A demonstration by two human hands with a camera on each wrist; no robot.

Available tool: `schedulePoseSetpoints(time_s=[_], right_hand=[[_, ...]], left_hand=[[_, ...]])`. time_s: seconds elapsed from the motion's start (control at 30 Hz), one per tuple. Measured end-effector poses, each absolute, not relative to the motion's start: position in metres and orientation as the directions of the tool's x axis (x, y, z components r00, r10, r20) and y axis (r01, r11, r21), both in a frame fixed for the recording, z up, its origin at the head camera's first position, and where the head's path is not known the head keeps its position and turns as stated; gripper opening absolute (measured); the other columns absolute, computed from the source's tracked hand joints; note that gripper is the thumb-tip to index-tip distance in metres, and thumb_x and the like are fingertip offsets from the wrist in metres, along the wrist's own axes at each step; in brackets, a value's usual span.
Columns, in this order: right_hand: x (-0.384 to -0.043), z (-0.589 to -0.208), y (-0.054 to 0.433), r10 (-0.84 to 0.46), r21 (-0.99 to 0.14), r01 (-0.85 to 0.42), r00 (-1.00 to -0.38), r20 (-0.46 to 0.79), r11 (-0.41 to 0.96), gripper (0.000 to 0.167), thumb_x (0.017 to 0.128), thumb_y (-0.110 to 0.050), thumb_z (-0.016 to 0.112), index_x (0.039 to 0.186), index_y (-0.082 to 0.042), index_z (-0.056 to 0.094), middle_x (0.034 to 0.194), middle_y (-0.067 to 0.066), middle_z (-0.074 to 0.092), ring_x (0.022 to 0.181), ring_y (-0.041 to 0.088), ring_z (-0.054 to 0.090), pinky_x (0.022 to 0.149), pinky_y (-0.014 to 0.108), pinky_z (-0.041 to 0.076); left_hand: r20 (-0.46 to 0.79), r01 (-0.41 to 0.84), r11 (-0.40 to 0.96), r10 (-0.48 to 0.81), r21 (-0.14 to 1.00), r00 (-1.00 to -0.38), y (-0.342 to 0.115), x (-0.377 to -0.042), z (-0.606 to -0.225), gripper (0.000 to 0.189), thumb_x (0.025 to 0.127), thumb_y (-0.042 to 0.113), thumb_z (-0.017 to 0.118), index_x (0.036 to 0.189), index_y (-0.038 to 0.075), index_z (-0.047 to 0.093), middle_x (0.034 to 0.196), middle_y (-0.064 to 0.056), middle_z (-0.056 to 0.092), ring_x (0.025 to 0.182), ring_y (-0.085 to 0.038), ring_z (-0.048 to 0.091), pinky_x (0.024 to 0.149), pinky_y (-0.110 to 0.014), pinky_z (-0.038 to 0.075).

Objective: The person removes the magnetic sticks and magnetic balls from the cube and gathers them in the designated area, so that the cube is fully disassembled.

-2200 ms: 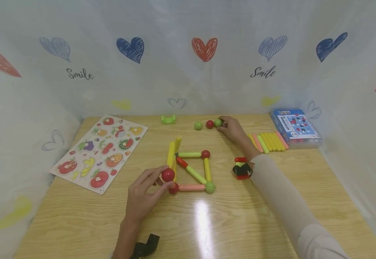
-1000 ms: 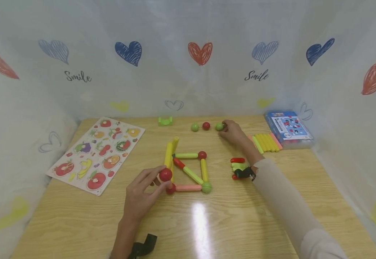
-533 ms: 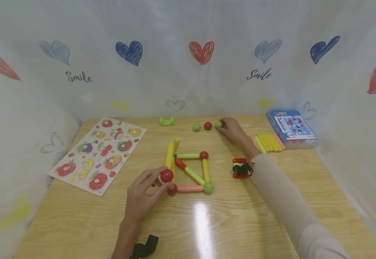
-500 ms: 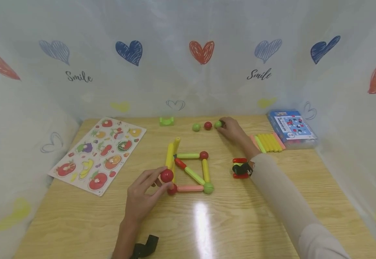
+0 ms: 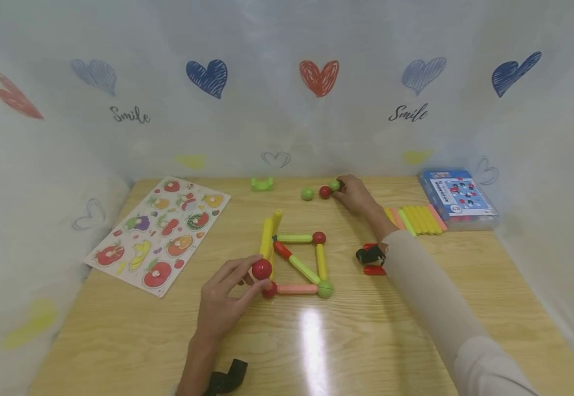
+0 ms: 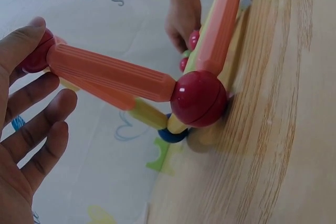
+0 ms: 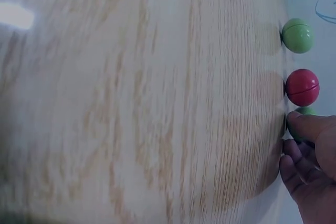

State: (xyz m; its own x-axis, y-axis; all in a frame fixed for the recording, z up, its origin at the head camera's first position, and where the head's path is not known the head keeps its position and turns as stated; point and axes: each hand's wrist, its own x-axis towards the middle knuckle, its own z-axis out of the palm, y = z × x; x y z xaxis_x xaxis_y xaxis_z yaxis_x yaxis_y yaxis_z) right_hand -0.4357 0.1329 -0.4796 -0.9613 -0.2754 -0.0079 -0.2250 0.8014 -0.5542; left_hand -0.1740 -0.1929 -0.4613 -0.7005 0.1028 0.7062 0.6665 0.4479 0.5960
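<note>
My left hand (image 5: 224, 300) pinches a red ball (image 5: 261, 269) at a raised corner of a magnetic stick-and-ball frame. In the left wrist view, an orange-pink stick (image 6: 113, 72) joins that ball to a lower red ball (image 6: 199, 99) on the table. The base has a pink stick (image 5: 297, 289), a green ball (image 5: 325, 289) and a far red ball (image 5: 319, 237), with a red and lime diagonal across it. At the back, my right hand (image 5: 358, 198) pinches a green ball (image 5: 334, 186) beside a loose red ball (image 5: 325, 192); its fingers partly hide the green ball.
Another green ball (image 5: 307, 193) and a lime bracket piece (image 5: 262, 184) lie along the back. On the right are a row of sticks (image 5: 420, 220), a boxed set (image 5: 459, 195) and red pieces (image 5: 374, 270) under the right wrist. A fruit puzzle board (image 5: 160, 234) lies left.
The green ball in my right fingers has come closer to the loose red ball, slightly behind it. My left hand keeps its pinch on the red ball. The head view has shifted slightly.
</note>
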Motion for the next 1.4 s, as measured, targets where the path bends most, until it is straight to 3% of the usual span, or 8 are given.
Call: schedulePoseSetpoints(time_s=[0.47,0.73,0.93,1.03,1.17,1.23,1.3,1.4], right_hand=[[-0.428,-0.469,0.146,-0.237,-0.62,-0.162,-0.971,-0.04,0.767,0.058,0.097,-0.012,0.065,0.143,0.013,0.04,0.133,0.029,0.047,0.113,0.039,0.056,0.098,0.046,0.049],[-0.42,-0.475,0.158,-0.23,-0.595,-0.164,-0.972,-0.037,0.787,0.061,0.099,-0.018,0.062,0.145,0.013,0.038,0.131,0.029,0.05,0.119,0.04,0.052,0.103,0.05,0.044],[-0.393,-0.452,0.153,-0.231,-0.597,-0.221,-0.971,0.06,0.771,0.051,0.1,-0.015,0.061,0.142,0.008,0.045,0.128,0.025,0.052,0.111,0.038,0.057,0.091,0.048,0.052],[-0.364,-0.428,0.132,-0.354,-0.631,-0.39,-0.916,0.191,0.67,0.04,0.099,-0.014,0.064,0.134,0.003,0.056,0.123,0.019,0.058,0.103,0.031,0.061,0.086,0.043,0.054],[-0.324,-0.403,0.09,-0.6,-0.638,-0.632,-0.735,0.315,0.439,0.034,0.1,-0.014,0.063,0.132,-0.002,0.061,0.124,0.013,0.063,0.101,0.021,0.064,0.086,0.036,0.055],[-0.309,-0.396,0.07,-0.693,-0.681,-0.649,-0.662,0.285,0.34,0.04,0.102,-0.017,0.061,0.14,-0.005,0.055,0.133,0.011,0.06,0.107,0.018,0.063,0.09,0.034,0.054],[-0.3,-0.392,0.054,-0.747,-0.742,-0.606,-0.627,0.221,0.289,0.045,0.104,-0.022,0.058,0.146,-0.008,0.05,0.139,0.008,0.056,0.113,0.016,0.062,0.093,0.032,0.053],[-0.295,-0.393,0.041,-0.749,-0.829,-0.493,-0.646,0.147,0.263,0.046,0.102,-0.023,0.06,0.145,-0.01,0.051,0.141,0.005,0.055,0.117,0.016,0.061,0.094,0.031,0.053]], left_hand=[[0.723,0.68,0.461,0.112,0.57,-0.682,-0.188,-0.176,-0.453,0.046,0.089,0.046,0.072,0.119,0.01,0.073,0.108,0.0,0.07,0.075,-0.012,0.059,0.064,-0.018,0.051],[0.736,0.693,0.445,0.104,0.567,-0.669,-0.185,-0.176,-0.454,0.046,0.089,0.044,0.073,0.118,0.008,0.074,0.106,-0.001,0.07,0.072,-0.013,0.059,0.063,-0.019,0.051],[0.737,0.698,0.439,0.11,0.566,-0.667,-0.183,-0.176,-0.455,0.047,0.089,0.044,0.073,0.118,0.008,0.073,0.106,-0.001,0.07,0.072,-0.013,0.059,0.063,-0.019,0.05],[0.735,0.697,0.442,0.114,0.565,-0.668,-0.182,-0.175,-0.455,0.047,0.089,0.044,0.073,0.118,0.008,0.073,0.106,-0.001,0.07,0.073,-0.013,0.059,0.063,-0.019,0.05],[0.73,0.691,0.439,0.107,0.575,-0.675,-0.183,-0.173,-0.456,0.047,0.088,0.044,0.074,0.118,0.008,0.073,0.106,-0.001,0.071,0.072,-0.013,0.06,0.065,-0.018,0.051],[0.723,0.682,0.441,0.101,0.584,-0.684,-0.183,-0.172,-0.457,0.048,0.088,0.045,0.074,0.119,0.008,0.073,0.105,-0.001,0.071,0.073,-0.013,0.061,0.066,-0.018,0.051],[0.712,0.667,0.451,0.093,0.593,-0.696,-0.184,-0.171,-0.458,0.048,0.088,0.046,0.073,0.12,0.01,0.073,0.105,0.001,0.07,0.073,-0.013,0.061,0.067,-0.017,0.051],[0.706,0.658,0.454,0.087,0.6,-0.703,-0.184,-0.171,-0.459,0.049,0.088,0.046,0.073,0.12,0.009,0.073,0.105,0.001,0.07,0.073,-0.013,0.061,0.067,-0.017,0.051]])
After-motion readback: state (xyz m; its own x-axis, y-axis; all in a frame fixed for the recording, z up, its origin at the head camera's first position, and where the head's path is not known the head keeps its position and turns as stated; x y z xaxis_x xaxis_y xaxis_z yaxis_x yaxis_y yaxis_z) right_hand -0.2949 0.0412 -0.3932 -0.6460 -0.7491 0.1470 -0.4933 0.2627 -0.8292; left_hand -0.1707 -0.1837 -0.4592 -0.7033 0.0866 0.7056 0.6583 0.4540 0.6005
